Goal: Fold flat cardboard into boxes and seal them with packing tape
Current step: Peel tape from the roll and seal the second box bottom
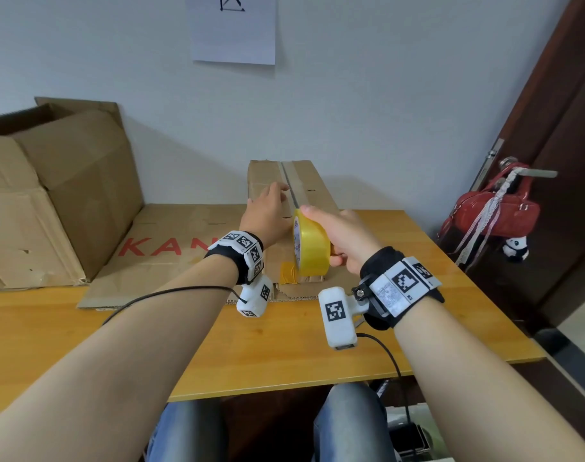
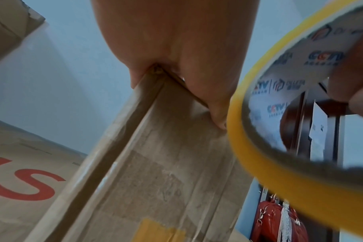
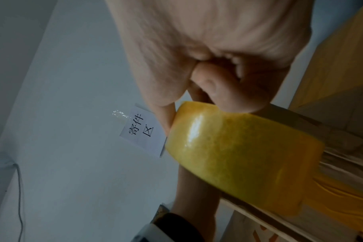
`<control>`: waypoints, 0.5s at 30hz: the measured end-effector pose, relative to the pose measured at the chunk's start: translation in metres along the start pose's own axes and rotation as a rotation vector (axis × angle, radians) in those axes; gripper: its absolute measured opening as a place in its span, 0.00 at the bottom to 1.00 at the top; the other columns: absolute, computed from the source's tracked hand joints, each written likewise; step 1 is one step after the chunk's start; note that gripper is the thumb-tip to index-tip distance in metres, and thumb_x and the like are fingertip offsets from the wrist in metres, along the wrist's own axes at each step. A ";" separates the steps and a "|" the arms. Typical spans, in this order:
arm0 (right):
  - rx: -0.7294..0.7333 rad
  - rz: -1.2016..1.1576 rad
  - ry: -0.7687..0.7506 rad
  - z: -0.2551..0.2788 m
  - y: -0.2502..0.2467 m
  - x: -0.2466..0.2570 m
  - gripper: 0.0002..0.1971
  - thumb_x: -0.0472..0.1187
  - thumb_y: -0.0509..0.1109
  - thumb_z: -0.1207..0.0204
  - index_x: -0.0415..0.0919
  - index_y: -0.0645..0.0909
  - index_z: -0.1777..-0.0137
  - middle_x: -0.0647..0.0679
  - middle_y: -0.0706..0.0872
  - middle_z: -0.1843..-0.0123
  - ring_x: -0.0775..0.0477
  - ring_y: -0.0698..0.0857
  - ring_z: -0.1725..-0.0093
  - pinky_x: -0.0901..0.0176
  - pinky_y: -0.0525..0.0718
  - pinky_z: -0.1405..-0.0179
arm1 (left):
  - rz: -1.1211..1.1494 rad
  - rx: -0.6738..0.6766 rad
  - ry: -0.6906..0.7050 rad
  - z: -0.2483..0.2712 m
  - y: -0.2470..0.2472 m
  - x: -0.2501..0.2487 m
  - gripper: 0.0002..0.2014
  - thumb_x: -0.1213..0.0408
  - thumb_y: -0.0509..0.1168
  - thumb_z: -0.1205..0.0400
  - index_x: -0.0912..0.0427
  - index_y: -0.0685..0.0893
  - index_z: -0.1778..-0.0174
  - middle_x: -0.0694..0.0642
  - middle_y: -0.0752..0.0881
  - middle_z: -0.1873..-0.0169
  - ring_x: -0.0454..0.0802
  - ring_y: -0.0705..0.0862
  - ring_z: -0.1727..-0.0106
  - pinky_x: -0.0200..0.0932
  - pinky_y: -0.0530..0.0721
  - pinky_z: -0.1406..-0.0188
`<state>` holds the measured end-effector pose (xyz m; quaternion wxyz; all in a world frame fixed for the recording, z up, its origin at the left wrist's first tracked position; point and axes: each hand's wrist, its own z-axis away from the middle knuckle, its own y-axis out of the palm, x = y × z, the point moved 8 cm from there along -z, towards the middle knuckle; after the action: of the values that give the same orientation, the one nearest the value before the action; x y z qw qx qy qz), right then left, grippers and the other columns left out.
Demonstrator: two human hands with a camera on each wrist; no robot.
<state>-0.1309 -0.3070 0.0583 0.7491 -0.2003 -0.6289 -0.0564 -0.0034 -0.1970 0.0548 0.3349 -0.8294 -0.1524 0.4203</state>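
1. Carton (image 1: 51,195), large and open-topped, stands at the far left of the wooden table (image 1: 284,345), against the wall.
2. Flat cardboard sheet (image 1: 171,241) with red lettering lies just right of it, running under the work area.
3. Left hand (image 1: 266,213) reaches forward onto the small box (image 1: 318,191). In the left wrist view the fingers lie over the top edge and the thumb (image 2: 215,114) presses the box face, so the hand grips the box edge.
4. Small box sits mid-table, long axis pointing away toward the wall, an older strip of clear tape along its top seam. Its near end carries a patch of yellow tape (image 1: 289,273).
5. Tape roll (image 1: 311,248), yellow, stands on edge at the near end of the box, just right of the left wrist. Printed inner core shows in the left wrist view.
6. Right hand (image 1: 344,238) holds the roll, forefinger along its top rim, remaining fingers curled into the core. A length of yellow tape (image 3: 342,196) runs from the roll down to the box.
7. Paper sign (image 1: 232,28) hangs on the wall above.
8. Red handbag (image 1: 494,211) hangs on a door handle at the far right.
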 end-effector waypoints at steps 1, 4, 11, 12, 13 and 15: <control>-0.008 0.011 0.004 0.001 -0.001 -0.002 0.23 0.61 0.76 0.27 0.42 0.75 0.50 0.49 0.62 0.71 0.51 0.63 0.78 0.66 0.64 0.84 | -0.004 0.004 0.009 0.000 0.000 -0.002 0.32 0.52 0.74 0.22 0.56 0.71 0.24 0.55 0.81 0.32 0.56 0.81 0.33 0.69 0.70 0.24; -0.006 0.014 0.021 0.004 0.001 -0.010 0.23 0.61 0.76 0.26 0.41 0.78 0.50 0.50 0.62 0.72 0.51 0.63 0.79 0.65 0.66 0.85 | -0.019 0.020 0.031 0.002 0.000 -0.006 0.32 0.54 0.73 0.21 0.56 0.69 0.22 0.57 0.78 0.29 0.56 0.79 0.30 0.71 0.66 0.22; -0.045 0.048 0.082 0.003 0.002 -0.024 0.29 0.67 0.75 0.33 0.40 0.83 0.48 0.49 0.64 0.69 0.51 0.66 0.81 0.60 0.77 0.81 | -0.020 0.093 0.059 0.007 -0.001 -0.006 0.34 0.56 0.75 0.23 0.57 0.70 0.22 0.60 0.74 0.27 0.57 0.77 0.27 0.71 0.71 0.26; -0.050 0.047 0.097 0.003 0.003 -0.028 0.33 0.67 0.75 0.33 0.36 0.84 0.44 0.49 0.64 0.68 0.52 0.66 0.82 0.59 0.79 0.80 | -0.023 0.119 0.063 0.008 -0.002 -0.006 0.35 0.58 0.76 0.24 0.56 0.70 0.22 0.60 0.73 0.27 0.57 0.76 0.27 0.71 0.71 0.25; -0.046 0.044 0.112 0.004 0.005 -0.031 0.33 0.66 0.74 0.32 0.36 0.83 0.41 0.49 0.63 0.67 0.53 0.65 0.82 0.58 0.81 0.79 | -0.028 0.147 0.068 0.008 -0.003 -0.007 0.36 0.59 0.76 0.24 0.54 0.69 0.22 0.60 0.71 0.26 0.58 0.76 0.27 0.71 0.70 0.24; -0.026 0.029 0.130 0.007 0.009 -0.033 0.28 0.63 0.74 0.28 0.39 0.82 0.40 0.49 0.61 0.66 0.54 0.63 0.81 0.56 0.84 0.78 | -0.048 0.205 0.083 0.010 -0.004 -0.008 0.37 0.63 0.76 0.25 0.51 0.68 0.21 0.59 0.69 0.25 0.58 0.76 0.27 0.69 0.70 0.24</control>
<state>-0.1412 -0.3013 0.0249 0.7866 -0.2149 -0.5750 -0.0666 -0.0163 -0.1936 0.0582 0.4338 -0.8037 -0.1145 0.3908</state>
